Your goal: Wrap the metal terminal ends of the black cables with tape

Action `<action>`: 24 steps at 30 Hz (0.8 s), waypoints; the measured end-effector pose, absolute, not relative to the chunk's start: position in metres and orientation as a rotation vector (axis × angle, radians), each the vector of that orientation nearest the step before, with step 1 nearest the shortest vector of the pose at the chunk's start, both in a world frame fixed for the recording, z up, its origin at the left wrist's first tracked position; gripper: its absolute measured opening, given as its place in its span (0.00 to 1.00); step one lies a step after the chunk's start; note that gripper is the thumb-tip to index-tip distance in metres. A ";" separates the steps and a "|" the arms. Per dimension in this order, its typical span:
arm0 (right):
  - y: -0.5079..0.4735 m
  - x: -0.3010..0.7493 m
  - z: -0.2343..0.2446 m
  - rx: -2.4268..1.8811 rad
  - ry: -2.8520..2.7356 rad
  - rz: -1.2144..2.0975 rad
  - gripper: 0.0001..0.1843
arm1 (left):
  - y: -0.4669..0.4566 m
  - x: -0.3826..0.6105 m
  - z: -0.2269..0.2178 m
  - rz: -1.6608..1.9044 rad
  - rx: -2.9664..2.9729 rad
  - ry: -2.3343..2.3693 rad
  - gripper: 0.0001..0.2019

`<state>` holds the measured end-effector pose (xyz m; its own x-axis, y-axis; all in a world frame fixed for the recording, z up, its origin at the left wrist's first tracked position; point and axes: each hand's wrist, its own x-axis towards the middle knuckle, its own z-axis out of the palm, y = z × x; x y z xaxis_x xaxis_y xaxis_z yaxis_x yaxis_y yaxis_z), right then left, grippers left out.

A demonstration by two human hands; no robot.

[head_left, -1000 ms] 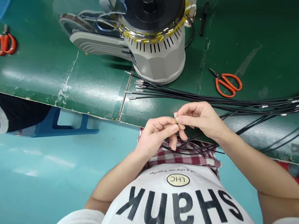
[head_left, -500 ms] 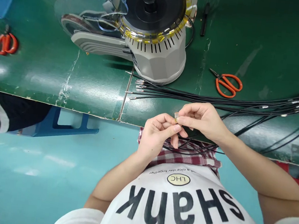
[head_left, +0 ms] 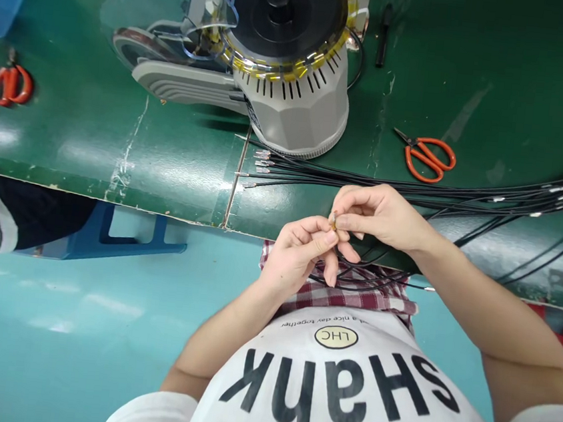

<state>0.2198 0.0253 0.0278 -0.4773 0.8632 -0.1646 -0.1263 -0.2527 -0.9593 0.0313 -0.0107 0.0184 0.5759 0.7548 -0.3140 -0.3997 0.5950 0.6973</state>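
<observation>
My left hand (head_left: 297,253) and my right hand (head_left: 379,214) meet just over the near edge of the green table (head_left: 93,131). Both pinch a small amber piece (head_left: 333,220) at the tip of a thin black wire (head_left: 354,282); it looks like tape wrapped on the wire's end. The wire loops down over my checked apron. A bundle of black wires (head_left: 414,188) with metal terminals lies on the table just beyond my hands.
A grey tape dispenser (head_left: 287,57) with a yellow tape ring and a clear guard stands at the back. Orange scissors (head_left: 425,158) lie to the right, another orange pair (head_left: 7,85) at the far left. A black pen (head_left: 384,27) lies behind. A blue stool frame (head_left: 123,234) shows below the table edge.
My right hand has lifted slightly and turned the small piece between the fingertips, so it now shows edge-on. My left hand has stayed in place.
</observation>
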 end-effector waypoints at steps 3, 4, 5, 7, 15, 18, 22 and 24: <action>0.025 0.221 0.031 -0.993 -1.393 1.727 0.10 | -0.009 0.030 0.018 0.710 0.589 0.655 0.11; 0.025 0.221 0.032 -1.010 -1.407 1.701 0.10 | -0.009 0.030 0.018 0.705 0.582 0.653 0.11; 0.024 0.221 0.032 -1.029 -1.414 1.679 0.11 | -0.009 0.030 0.018 0.701 0.576 0.649 0.11; 0.023 0.220 0.032 -1.061 -1.414 1.662 0.12 | -0.008 0.030 0.017 0.699 0.571 0.643 0.11; 0.027 0.222 0.033 -1.023 -1.671 1.580 0.11 | -0.017 0.026 0.016 0.745 0.645 0.682 0.11; 0.034 0.226 0.034 -1.213 -2.009 1.201 0.11 | -0.024 0.021 0.017 0.800 0.659 0.709 0.14; 0.044 0.219 0.028 -1.533 -2.393 0.454 0.11 | -0.032 0.013 0.016 0.893 0.776 0.887 0.16; 0.048 0.212 0.024 -1.572 -2.531 0.170 0.12 | -0.035 0.007 0.014 0.943 1.047 1.077 0.14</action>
